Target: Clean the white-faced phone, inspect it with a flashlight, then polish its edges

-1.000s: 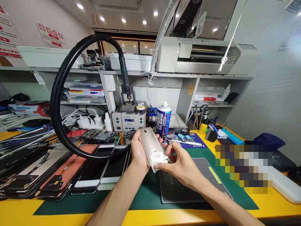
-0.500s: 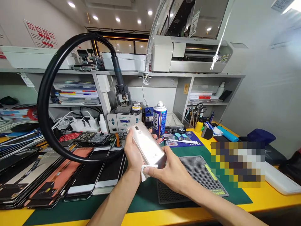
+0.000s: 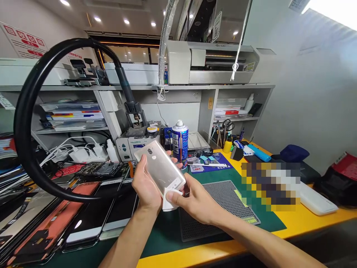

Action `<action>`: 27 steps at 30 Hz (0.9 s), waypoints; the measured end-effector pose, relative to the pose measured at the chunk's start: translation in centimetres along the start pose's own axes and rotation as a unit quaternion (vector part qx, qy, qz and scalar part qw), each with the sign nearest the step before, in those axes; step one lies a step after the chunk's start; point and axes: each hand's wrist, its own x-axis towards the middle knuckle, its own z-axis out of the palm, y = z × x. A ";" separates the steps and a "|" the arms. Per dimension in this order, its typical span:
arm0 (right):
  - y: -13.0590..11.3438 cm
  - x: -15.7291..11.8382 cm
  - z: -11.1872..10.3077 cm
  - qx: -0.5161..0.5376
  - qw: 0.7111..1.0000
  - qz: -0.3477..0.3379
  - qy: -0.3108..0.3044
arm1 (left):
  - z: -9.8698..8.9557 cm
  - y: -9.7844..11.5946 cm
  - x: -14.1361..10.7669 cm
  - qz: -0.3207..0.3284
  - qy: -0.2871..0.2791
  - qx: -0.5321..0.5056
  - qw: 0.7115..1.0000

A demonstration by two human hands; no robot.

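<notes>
Head view: left hand, grip around phone ("mi" logo visible); right hand, grip on white cloth

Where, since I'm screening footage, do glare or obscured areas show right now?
Head view: the light at upper right is blown out; head view: the back of the phone carries a pale sheen; head view: pixelation hides a patch of the yellow table.

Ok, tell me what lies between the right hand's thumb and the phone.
In the head view, a white cloth or tissue lies there: the right hand has its thumb on it, at the lower end of the phone.
</notes>
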 end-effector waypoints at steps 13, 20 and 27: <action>-1.5 0.7 -3.6 0.022 0.987 -0.031 -0.155 | 0.1 0.8 0.4 -0.028 -0.032 -0.001 0.999; -2.0 0.8 -4.7 0.089 0.970 -0.012 -0.227 | 0.3 1.3 0.0 -0.066 -0.056 -0.020 0.996; -1.5 1.0 -4.4 0.114 0.971 0.007 -0.212 | 0.1 1.3 0.0 -0.090 -0.089 -0.042 0.991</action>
